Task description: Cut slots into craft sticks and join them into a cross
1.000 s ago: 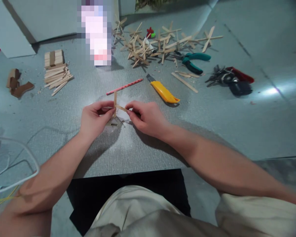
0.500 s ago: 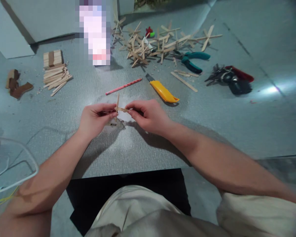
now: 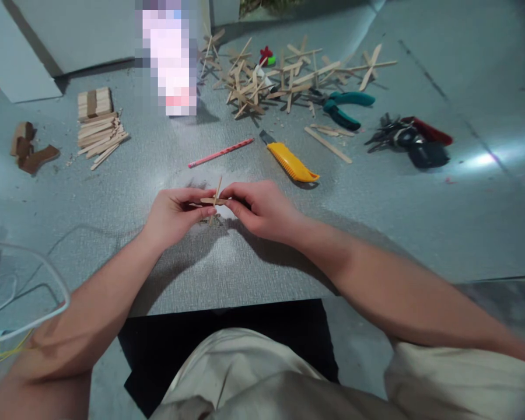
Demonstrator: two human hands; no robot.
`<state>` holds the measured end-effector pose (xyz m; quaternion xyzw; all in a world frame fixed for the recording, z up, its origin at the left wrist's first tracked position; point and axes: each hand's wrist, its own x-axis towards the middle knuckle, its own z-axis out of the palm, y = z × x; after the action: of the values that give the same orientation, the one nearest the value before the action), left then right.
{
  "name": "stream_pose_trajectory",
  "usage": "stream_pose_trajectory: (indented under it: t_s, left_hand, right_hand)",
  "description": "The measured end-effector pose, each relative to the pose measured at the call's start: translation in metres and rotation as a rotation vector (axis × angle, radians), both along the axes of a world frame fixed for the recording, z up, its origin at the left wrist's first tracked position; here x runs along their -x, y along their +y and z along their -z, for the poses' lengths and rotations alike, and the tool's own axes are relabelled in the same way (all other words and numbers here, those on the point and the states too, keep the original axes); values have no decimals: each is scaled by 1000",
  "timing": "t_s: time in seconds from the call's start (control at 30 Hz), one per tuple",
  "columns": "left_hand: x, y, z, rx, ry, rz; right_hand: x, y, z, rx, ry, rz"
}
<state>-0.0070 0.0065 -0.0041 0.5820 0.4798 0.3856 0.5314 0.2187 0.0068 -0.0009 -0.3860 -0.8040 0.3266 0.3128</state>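
Between my hands, low over the table, are two crossed wooden craft sticks (image 3: 217,189). My left hand (image 3: 175,213) pinches them from the left, thumb and fingertips near the crossing. From the right, my right hand (image 3: 256,204) grips the end of the flatter stick between thumb and forefinger. Whether the sticks are joined at the crossing I cannot tell. Beneath my left fingers lies a small flat clear piece with dark print (image 3: 205,221), mostly covered. Just beyond the hands are a red pencil (image 3: 221,153) and a yellow utility knife (image 3: 291,162) with its blade out.
A heap of crossed craft sticks (image 3: 247,87) lies at the back, beside teal-handled pliers (image 3: 345,108). Keys (image 3: 402,137) sit at the right. Bundled sticks (image 3: 100,102), loose sticks (image 3: 100,137) and brown pieces (image 3: 32,149) are at the left. A white cable (image 3: 59,280) loops at the left edge.
My left hand has shifted slightly right, closer to my right hand. The crossed sticks have turned: the upright one now leans right, and the flat one shows its broad face.
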Motion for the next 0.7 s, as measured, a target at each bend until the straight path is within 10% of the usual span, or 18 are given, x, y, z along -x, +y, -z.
stream_pose_trajectory:
  t_s: [0.7]
  left_hand:
    - [3, 6, 2, 33, -12, -2]
  right_hand:
    - [-1, 2, -1, 51, -4, -17]
